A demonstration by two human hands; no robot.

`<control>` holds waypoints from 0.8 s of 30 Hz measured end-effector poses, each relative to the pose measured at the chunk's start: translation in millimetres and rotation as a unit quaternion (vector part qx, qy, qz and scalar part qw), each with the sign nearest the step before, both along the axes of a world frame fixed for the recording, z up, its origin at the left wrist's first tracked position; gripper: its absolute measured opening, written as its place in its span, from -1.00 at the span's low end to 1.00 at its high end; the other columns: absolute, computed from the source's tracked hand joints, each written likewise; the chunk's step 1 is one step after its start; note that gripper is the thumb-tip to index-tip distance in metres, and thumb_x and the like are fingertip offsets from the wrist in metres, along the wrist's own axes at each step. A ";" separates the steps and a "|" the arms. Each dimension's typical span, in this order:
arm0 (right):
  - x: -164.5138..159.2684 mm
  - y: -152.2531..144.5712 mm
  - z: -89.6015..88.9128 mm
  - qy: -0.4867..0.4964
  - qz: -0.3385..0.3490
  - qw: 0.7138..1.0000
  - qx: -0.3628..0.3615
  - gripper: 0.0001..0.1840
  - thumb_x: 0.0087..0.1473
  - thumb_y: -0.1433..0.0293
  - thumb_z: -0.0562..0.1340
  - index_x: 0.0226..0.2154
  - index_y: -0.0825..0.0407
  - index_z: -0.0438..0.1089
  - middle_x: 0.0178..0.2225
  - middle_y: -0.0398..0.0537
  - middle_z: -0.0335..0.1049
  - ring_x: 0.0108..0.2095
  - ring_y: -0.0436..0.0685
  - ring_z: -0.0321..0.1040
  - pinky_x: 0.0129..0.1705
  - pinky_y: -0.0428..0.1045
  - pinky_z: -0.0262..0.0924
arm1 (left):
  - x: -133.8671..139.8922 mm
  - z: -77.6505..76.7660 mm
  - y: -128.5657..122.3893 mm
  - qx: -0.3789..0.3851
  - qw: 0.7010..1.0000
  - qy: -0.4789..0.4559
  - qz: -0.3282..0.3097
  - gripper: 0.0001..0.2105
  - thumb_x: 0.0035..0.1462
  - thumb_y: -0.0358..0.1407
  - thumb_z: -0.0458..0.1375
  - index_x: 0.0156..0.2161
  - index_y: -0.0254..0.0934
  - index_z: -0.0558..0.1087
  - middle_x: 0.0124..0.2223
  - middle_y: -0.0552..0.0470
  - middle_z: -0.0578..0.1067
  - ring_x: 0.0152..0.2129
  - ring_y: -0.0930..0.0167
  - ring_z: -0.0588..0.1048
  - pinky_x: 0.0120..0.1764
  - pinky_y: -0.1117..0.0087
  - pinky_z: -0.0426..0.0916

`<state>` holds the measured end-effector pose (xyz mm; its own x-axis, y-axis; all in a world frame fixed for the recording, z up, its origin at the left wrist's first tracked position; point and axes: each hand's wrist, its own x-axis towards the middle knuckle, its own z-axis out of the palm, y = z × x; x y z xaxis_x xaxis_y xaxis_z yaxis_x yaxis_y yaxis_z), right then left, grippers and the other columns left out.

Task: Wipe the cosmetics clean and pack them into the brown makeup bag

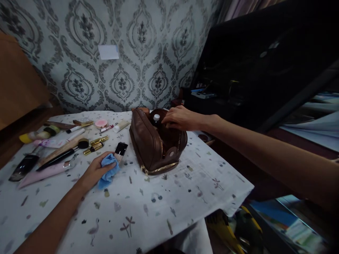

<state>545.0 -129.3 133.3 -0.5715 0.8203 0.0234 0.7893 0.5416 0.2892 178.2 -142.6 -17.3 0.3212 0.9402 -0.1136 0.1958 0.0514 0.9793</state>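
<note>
- Read the clock around the brown bag [145,141], twelve toward the wall; the bag stands on the tabletop [185,201], its mouth unzipped and gaping upward.
- The left hand [98,166], at about eight o'clock, curls around a blue cloth [108,171] and pinches a small black-capped bottle [121,149] at the cloth's upper edge. A grip low on the bottle's body looks right; relying on the cap alone would risk a slip if it is loose.
- The right hand [178,118], at about one o'clock, bends over the bag's far edge with its fingertips down in the mouth. Whether they pinch anything inside, I cannot tell.
- A white-capped bottle [156,118] stands inside, toward ten o'clock of the mouth; the fingers do best to work beside it without knocking it over.
- The gold zip [162,167] runs along the six o'clock end; its teeth could scrape knuckles or snag cloth, so a straight, downward reach seems safer than a slanting one.
- Gold tubes [99,140] and a black-handled brush [59,158] lie near nine o'clock. The left forearm should stay lifted there, since the round tubes could roll if brushed.
</note>
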 end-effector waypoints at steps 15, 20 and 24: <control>-13.9 20.3 14.4 0.123 -0.096 0.965 -0.210 -0.69 -0.18 0.73 0.35 -0.43 0.02 0.59 -0.44 -0.22 0.57 -0.39 -0.01 0.41 -0.28 -0.07 0.18 | -0.9 2.9 -1.5 -0.003 1.000 0.028 0.005 -0.34 -0.19 0.09 0.40 0.00 -0.22 0.47 -0.31 0.07 0.48 -0.41 0.37 0.48 -0.38 0.45 0.41; -8.1 30.6 9.7 0.290 -0.183 0.913 -0.222 -0.82 -0.09 0.65 0.36 -0.58 0.09 0.53 -0.54 -0.26 0.55 -0.51 -0.09 0.41 -0.37 -0.13 0.20 | 1.2 4.3 -1.8 -0.023 0.999 0.020 0.016 -0.30 -0.24 0.07 0.43 0.01 -0.24 0.45 -0.31 0.08 0.48 -0.42 0.38 0.47 -0.38 0.45 0.40; -6.4 31.6 4.8 0.220 -0.148 0.927 -0.265 -0.76 -0.17 0.71 0.37 -0.51 0.06 0.57 -0.48 -0.24 0.58 -0.45 -0.05 0.44 -0.30 -0.08 0.25 | 2.8 6.5 -2.6 -0.027 0.999 0.013 0.014 -0.32 -0.26 0.06 0.44 -0.03 -0.25 0.46 -0.34 0.11 0.47 -0.45 0.41 0.45 -0.42 0.47 0.38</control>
